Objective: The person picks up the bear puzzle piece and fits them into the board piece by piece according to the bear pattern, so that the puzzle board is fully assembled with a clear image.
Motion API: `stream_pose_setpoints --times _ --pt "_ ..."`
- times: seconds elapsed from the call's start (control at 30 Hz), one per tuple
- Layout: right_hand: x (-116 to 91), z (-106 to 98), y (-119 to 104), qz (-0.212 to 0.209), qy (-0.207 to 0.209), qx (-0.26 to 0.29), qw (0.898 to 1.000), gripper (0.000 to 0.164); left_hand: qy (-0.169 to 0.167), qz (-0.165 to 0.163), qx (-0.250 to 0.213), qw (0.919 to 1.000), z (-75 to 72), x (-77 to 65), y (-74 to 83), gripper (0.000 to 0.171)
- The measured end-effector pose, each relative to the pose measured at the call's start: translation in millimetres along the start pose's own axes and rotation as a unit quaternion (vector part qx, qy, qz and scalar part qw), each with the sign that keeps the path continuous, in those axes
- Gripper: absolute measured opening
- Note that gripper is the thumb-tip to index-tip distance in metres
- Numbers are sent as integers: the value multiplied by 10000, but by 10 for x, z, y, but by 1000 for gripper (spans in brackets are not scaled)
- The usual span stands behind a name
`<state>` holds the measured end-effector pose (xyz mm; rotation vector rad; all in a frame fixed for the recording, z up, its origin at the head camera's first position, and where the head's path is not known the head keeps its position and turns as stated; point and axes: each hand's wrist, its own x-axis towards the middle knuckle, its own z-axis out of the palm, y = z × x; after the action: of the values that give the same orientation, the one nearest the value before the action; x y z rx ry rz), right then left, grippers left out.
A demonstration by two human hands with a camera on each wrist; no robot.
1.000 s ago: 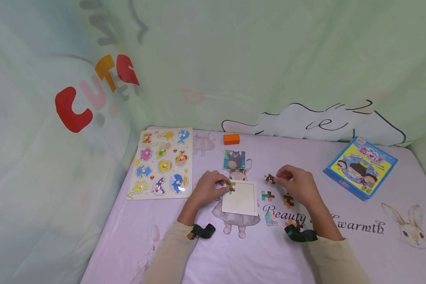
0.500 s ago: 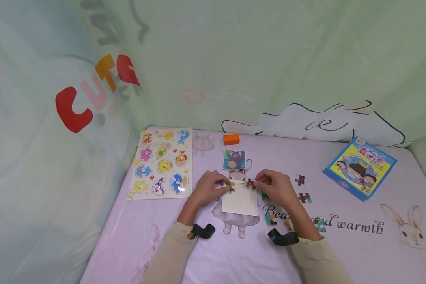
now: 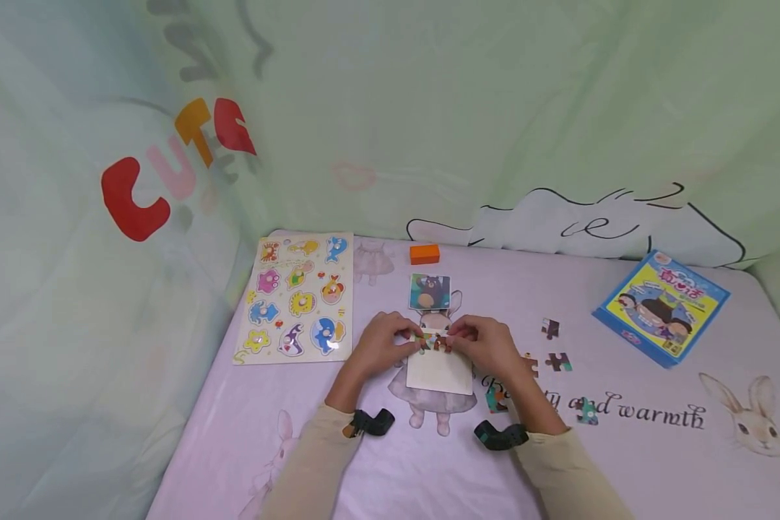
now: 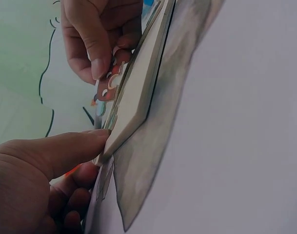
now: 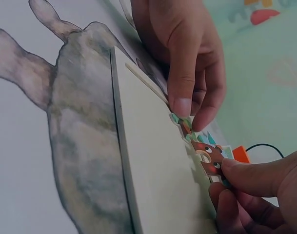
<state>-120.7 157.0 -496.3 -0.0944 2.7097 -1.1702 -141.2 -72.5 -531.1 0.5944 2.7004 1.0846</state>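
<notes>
A small cream puzzle tray (image 3: 438, 375) lies on the cloth between the hands. My left hand (image 3: 380, 343) grips its far left corner, the thumb on a green-and-brown jigsaw piece (image 5: 184, 127) set there. With thumb and fingers, my right hand (image 3: 490, 348) pinches a brown jigsaw piece (image 5: 209, 157) printed with a bear's face. That piece is at the tray's far edge, right beside the corner piece. In the left wrist view the bear-face piece (image 4: 108, 90) tilts a little over the rim. Beyond the tray lies a square bear picture card (image 3: 430, 292).
Loose jigsaw pieces lie to the right, among them a dark one (image 3: 549, 328), a brown one (image 3: 558, 362) and a teal one (image 3: 586, 411). An orange block (image 3: 425, 254) stands at the back. Left is a sea-animal peg board (image 3: 294, 285); right, a blue box (image 3: 663, 307).
My right hand has carried the bear-face piece leftward from the loose pieces to the tray's far edge, beside the corner piece. The left hand has stayed at the tray's corner.
</notes>
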Motion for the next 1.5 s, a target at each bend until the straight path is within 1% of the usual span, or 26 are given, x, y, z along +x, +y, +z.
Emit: stream_pose_setpoints --times 0.23,0.57,0.73,0.97,1.1,1.2,1.33,1.4,1.5 --pt "12 43 -9 -60 136 -147 9998 15 -17 -59 13 10000 12 15 11 17" --pt "49 117 -78 42 342 -497 9982 14 12 -35 -3 10000 19 19 8 17" --pt "56 117 -105 158 312 -732 9967 13 -3 -45 -17 10000 31 28 11 17" --pt "80 107 -88 106 153 -872 9960 11 -21 -39 -27 10000 47 31 12 18" --pt "80 87 -84 73 177 -915 9956 10 -19 -65 -44 10000 50 26 20 17" --pt "63 48 -77 192 192 -915 9954 10 -30 -104 -55 9999 54 24 26 17" --pt "51 3 -59 377 -18 -830 9958 11 -12 -203 -133 9997 57 32 41 14" --pt "62 2 -53 378 -128 -785 9961 10 83 -321 -197 9993 55 40 66 11" --pt "85 3 -56 326 -167 -823 9959 9 373 -555 -147 9977 71 70 140 10"
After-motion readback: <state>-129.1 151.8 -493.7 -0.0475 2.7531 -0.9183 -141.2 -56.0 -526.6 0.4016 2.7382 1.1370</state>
